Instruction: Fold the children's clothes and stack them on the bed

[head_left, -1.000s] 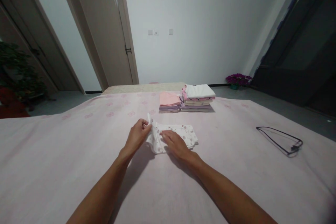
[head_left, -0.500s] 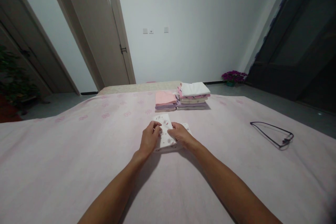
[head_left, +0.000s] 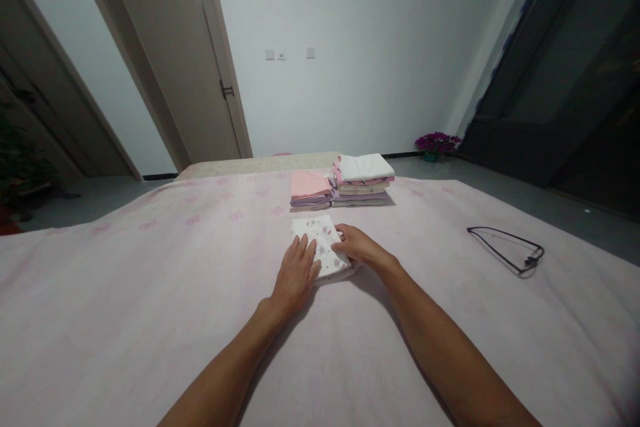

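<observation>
A folded white cloth [head_left: 323,243] with a small dark and reddish print lies in front of me on the pink sheet; whether it is a garment I cannot tell. My left hand [head_left: 299,268] rests flat on its left side, fingers stretched out and a little apart. At the cloth's right edge, my right hand [head_left: 357,245] grips the layers, thumb on top and the other fingers partly hidden. Beyond the cloth stand two neat piles: a shorter pink and purple pile [head_left: 310,193] and a taller pile [head_left: 364,180] topped with white.
The pale pink flowered sheet [head_left: 150,293] covers the wide surface. Dark-framed glasses [head_left: 505,250] lie on it to the right. Past the far edge are a beige surface [head_left: 260,163], a pot of purple flowers [head_left: 437,144], a white wall and a door [head_left: 170,47].
The cloth's upper fold now lies flatter and squarer over the lower layers. My left hand has gone from bent fingers to a flat palm on it; my right hand still grips the right edge.
</observation>
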Available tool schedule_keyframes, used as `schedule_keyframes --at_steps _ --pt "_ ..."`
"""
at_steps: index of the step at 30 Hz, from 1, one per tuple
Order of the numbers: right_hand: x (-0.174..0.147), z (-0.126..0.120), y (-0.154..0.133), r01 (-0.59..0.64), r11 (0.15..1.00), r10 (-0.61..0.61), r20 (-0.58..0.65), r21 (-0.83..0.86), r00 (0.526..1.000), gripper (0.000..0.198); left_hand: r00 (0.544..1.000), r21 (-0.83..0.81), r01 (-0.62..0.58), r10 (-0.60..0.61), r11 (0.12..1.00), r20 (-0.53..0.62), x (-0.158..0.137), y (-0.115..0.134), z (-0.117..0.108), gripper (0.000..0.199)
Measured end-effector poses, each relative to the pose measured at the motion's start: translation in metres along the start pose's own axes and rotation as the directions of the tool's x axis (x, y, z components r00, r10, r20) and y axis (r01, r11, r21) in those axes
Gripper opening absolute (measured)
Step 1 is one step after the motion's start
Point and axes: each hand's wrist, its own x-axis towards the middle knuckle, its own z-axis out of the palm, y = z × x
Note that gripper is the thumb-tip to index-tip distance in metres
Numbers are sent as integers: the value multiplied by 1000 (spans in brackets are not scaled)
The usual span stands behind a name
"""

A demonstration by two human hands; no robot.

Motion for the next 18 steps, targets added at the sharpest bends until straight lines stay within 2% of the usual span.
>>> schedule_keyframes --at_steps 4,8,10,15,18 --pt "-1 -12 -2 -20 963 24 11 -267 1000 55 998 83 -35 31 996 46 2 10 -1 51" --pt "-5 -17 -8 -35 823 55 18 -567 998 55 992 165 -41 21 985 122 1 19 -3 53" --pt "-7 -16 -10 -41 776 69 20 -630 997 50 989 202 -40 10 979 147 1 23 -5 53" --pt "-10 -15 -12 -64 718 93 5 -693 996 45 981 243 -29 -19 970 195 -1 31 -10 54" --pt "-11 -16 -10 -80 680 70 -44 -729 997 52 971 246 -4 -54 969 231 -1 34 -11 56"
